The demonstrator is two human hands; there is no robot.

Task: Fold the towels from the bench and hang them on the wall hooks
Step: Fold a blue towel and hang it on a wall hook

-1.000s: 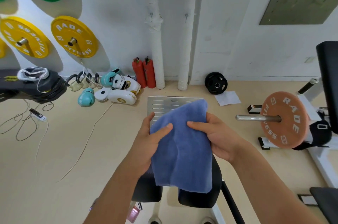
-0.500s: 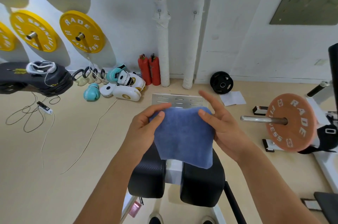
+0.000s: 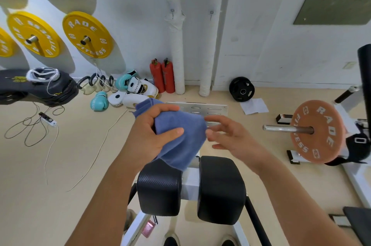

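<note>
Blue terry towel (image 3: 180, 141), folded into a compact bundle, held in mid-air above the bench's black roller pads (image 3: 159, 187); one folded corner projects upper left, a loose edge hangs below.

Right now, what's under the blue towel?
Below the blue towel, gripped by the left hand, sit two black bench pads and a white frame. The towel's hanging edge covers one pad's top corner.

A blue towel (image 3: 180, 137) of soft, matt, napped cloth is seen at centre. Below it, black pads (image 3: 220, 189) are covered in textured, faintly glossy vinyl. At right, a bare metal bar (image 3: 285, 129) is shown polished.
</note>
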